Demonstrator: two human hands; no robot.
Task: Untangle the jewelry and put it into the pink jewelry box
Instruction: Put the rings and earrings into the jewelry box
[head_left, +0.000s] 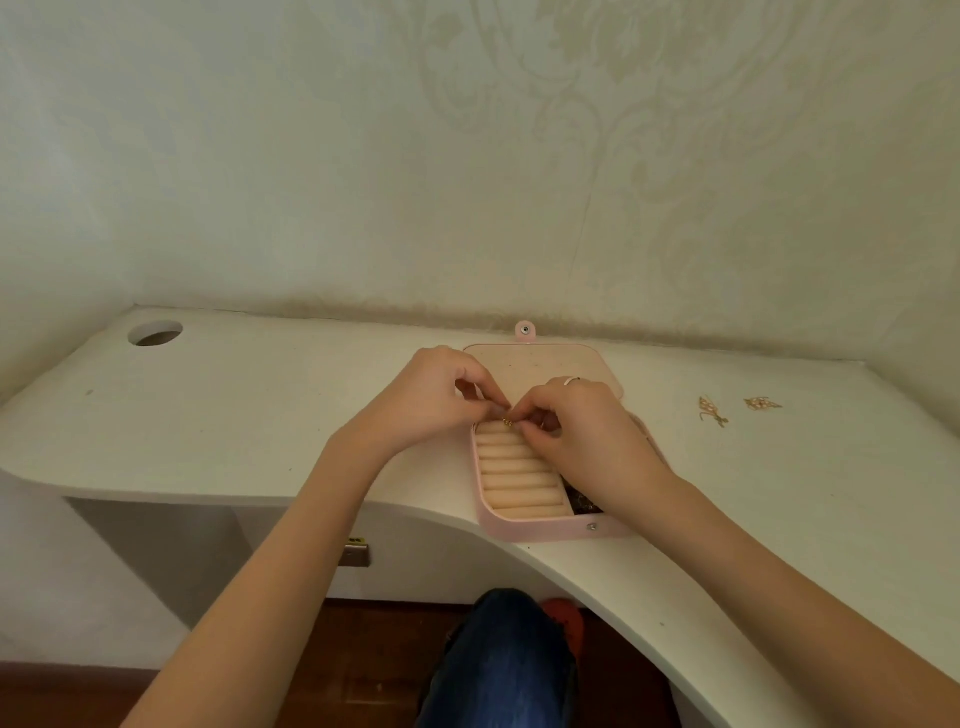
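Both hands' fingers pinching small gold jewelry (507, 423) over open pink jewelry box (550, 530), long axis running away from camera

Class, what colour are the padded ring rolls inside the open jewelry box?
Cream-beige ring rolls, set in the pink jewelry box; head view.

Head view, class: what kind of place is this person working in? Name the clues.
Probably a room at home: patterned wallpaper behind a white desk with a cable hole, and a wooden floor below.
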